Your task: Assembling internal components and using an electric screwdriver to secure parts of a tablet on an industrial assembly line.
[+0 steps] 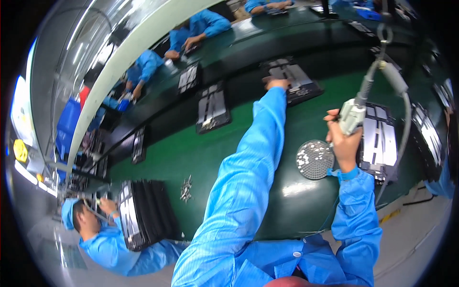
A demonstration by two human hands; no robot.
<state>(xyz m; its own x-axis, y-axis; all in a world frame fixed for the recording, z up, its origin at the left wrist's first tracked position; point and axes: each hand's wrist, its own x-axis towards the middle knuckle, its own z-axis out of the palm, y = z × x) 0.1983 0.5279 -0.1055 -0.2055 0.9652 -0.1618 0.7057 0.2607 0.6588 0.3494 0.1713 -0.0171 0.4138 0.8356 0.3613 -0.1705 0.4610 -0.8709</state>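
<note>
Right hand (pixel 345 143) wrapped round pale-grey plastic power tool (pixel 353 116). Left hand (pixel 277 84), hold unclear, at flat black rectangular unit with silver panels (pixel 297 76), forward-left of tool grip. Unit probably stiff, fragile; best held by rim.

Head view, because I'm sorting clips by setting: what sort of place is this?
Most likely an electronics assembly line: flat silver-panelled devices lie along a green bench, co-workers in blue work nearby, and the right hand grips a corded tool.
</note>
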